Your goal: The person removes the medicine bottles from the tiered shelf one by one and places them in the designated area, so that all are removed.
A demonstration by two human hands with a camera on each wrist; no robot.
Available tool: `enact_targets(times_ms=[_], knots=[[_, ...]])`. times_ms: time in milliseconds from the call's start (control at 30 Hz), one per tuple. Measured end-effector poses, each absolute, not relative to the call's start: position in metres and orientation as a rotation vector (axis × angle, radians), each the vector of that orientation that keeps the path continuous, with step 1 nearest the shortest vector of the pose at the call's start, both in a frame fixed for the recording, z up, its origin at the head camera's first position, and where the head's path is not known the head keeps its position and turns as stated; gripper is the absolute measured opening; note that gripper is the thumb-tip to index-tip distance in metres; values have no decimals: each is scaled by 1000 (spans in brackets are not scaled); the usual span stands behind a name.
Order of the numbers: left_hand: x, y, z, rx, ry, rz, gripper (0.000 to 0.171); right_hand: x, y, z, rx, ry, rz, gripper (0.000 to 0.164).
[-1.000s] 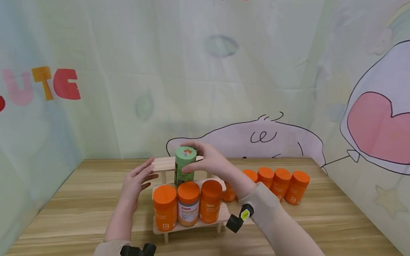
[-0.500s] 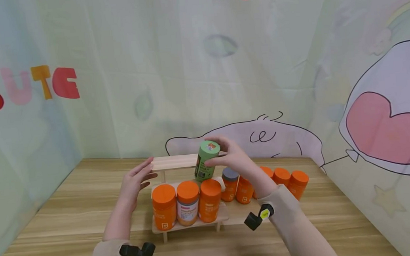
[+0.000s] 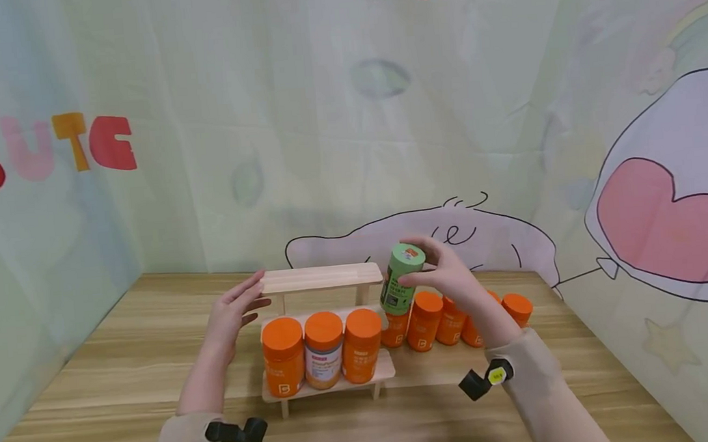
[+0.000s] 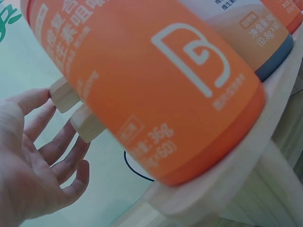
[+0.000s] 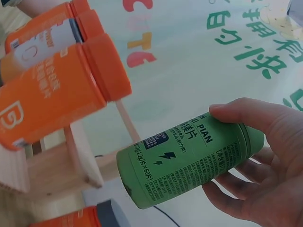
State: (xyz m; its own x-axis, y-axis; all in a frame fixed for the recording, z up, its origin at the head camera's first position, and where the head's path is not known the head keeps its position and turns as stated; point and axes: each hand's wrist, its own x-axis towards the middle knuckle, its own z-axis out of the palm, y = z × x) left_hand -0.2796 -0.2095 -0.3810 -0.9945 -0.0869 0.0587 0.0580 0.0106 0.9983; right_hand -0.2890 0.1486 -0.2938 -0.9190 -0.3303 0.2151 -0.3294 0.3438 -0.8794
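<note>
My right hand (image 3: 453, 279) grips a green supplement bottle (image 3: 400, 283) near its lid, with thumb on one side and fingers on the other. The bottle tilts slightly in the air, just right of a tiered wooden rack (image 3: 321, 278). My left hand (image 3: 233, 320) is at the rack's left end, fingertips touching the ends of its shelves; the left wrist view shows these fingers loosely bent. On the rack's bottom tier stand three bottles with orange lids: an orange one (image 3: 285, 359), a white-labelled one (image 3: 324, 361) and another orange one (image 3: 363, 347).
Several orange bottles (image 3: 425, 325) stand in a slanting row on the wooden table (image 3: 124, 374), right of the rack. The green bottle partly hides the nearest, whose grey lid (image 5: 111, 215) shows in the right wrist view. A printed curtain (image 3: 201, 156) hangs behind the table.
My right hand has carried the green bottle rightward from over the rack's middle to past its right end. My left hand has stayed at the rack's left end.
</note>
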Motion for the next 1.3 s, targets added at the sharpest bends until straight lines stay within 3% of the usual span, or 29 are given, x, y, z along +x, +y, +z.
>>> enact_targets(times_ms=[400, 1300], knots=[[-279, -210, -380, 36, -2189, -2110, 59, -288, 177, -325, -617, 2633, -1547, 66], [-279, -212, -377, -6, -2203, -2091, 60, -279, 178, -389, -671, 2556, -1368, 61]])
